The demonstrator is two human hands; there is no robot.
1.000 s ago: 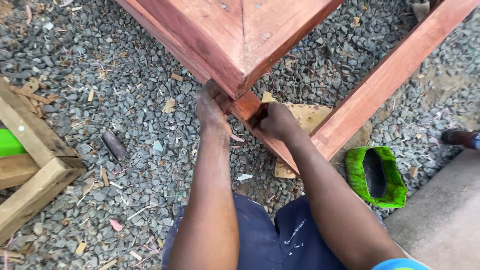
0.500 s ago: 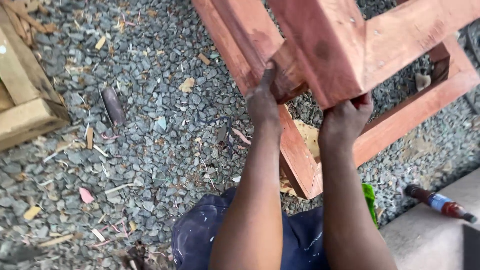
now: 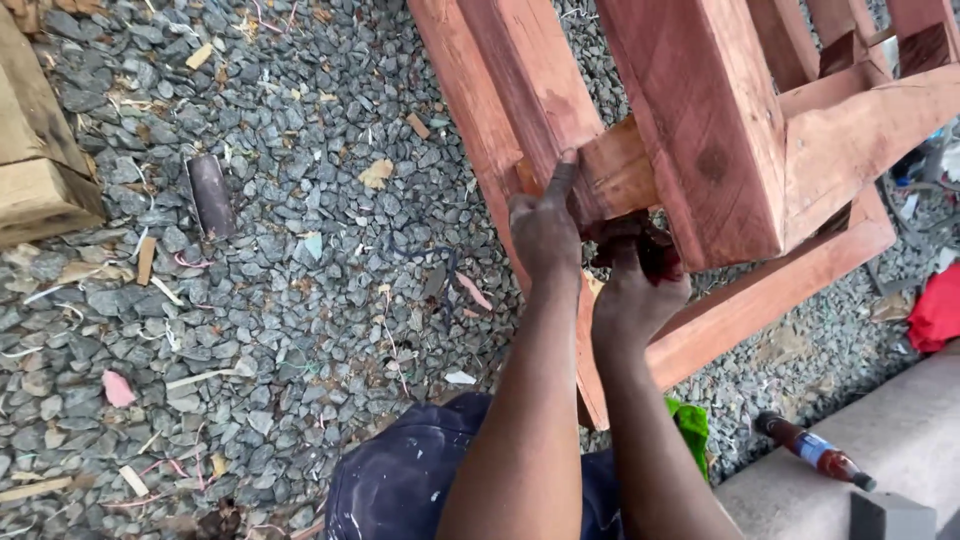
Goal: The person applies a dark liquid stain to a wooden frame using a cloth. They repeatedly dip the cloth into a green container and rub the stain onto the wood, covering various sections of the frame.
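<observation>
A reddish-stained wooden frame (image 3: 700, 130) of thick legs and rails is tipped up over the gravel, close to me. My left hand (image 3: 545, 228) grips a short cross rail (image 3: 615, 175) at a joint, with the thumb pointing up along the wood. Just to its right, my right hand (image 3: 632, 290) is closed on a small dark red rag (image 3: 655, 255) pressed against the underside of the thick leg. Most of the rag is hidden by my fingers. Both forearms reach up from the bottom of the view, over my paint-spotted dark trousers (image 3: 400, 480).
Grey gravel (image 3: 300, 300) strewn with wood chips covers the ground. A pale timber block (image 3: 40, 150) lies at the upper left, a dark short tube (image 3: 210, 195) beside it. A brown bottle (image 3: 815, 452) lies by a concrete ledge (image 3: 900, 430). Green item (image 3: 690, 425); red cloth (image 3: 935, 310).
The frame has tipped up and come closer, so its legs now fill the upper right. Both hands stay at the same joint, the right one now under the thick leg.
</observation>
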